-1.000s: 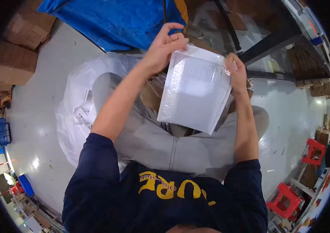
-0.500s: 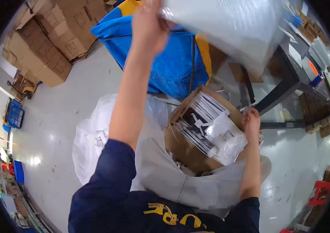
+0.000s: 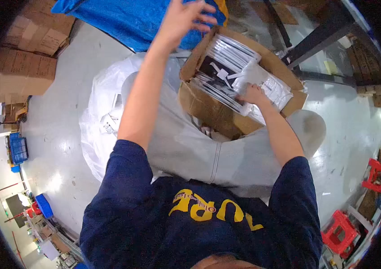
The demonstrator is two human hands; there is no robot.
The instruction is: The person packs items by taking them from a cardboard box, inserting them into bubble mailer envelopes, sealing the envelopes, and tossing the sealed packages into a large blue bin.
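My left hand (image 3: 188, 20) is raised beside the blue bag (image 3: 123, 20), fingers spread, holding nothing. My right hand (image 3: 254, 94) is down inside an open cardboard box (image 3: 208, 107), its bent fingers closed on a white plastic packet (image 3: 276, 92) lying on top. Rows of thin white packets (image 3: 233, 50) stand on edge in the box, with a dark gap and loose white strips (image 3: 221, 71) between them. The box sits between my knees.
Translucent plastic sacking (image 3: 103, 105) lies left of my leg. Cardboard cartons (image 3: 22, 71) are stacked at the upper left. A dark table frame (image 3: 320, 45) stands right of the box. Red crates (image 3: 340, 233) are at the lower right, blue crates (image 3: 18, 150) far left.
The filmy plastic bundle has left my left hand and is out of view; that hand has opened. My right hand has moved from the box's right edge onto the packets. The view has tilted down.
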